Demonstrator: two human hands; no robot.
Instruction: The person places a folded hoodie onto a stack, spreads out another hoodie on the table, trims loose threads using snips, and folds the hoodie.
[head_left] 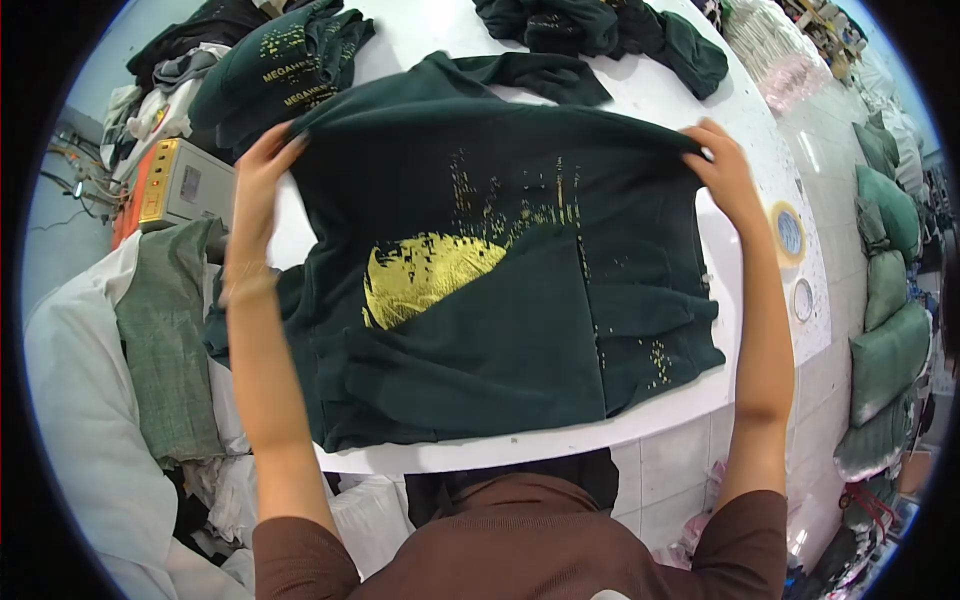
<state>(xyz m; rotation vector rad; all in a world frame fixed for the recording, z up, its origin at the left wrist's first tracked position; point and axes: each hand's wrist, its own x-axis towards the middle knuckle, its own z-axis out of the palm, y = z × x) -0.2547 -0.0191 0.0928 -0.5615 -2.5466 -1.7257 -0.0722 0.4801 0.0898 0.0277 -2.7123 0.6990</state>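
Observation:
A dark green garment (480, 370) with a yellow print lies spread and partly folded across the white table (400, 459). Its upper edge is stretched between both hands. My left hand (268, 160) pinches the garment at its upper left, fingers closed on the cloth. At the upper right, my right hand (716, 165) grips the opposite end of that edge, with the thumb under the cloth. One sleeve sticks out at the lower left, and a folded flap covers part of the yellow print.
Folded printed garments (285, 75) are piled at the back left, more dark clothes (570, 25) at the back. Tape rolls (788, 235) lie at the right edge. A box-shaped machine (190, 185) stands left; green sacks (888, 350) line the floor at right.

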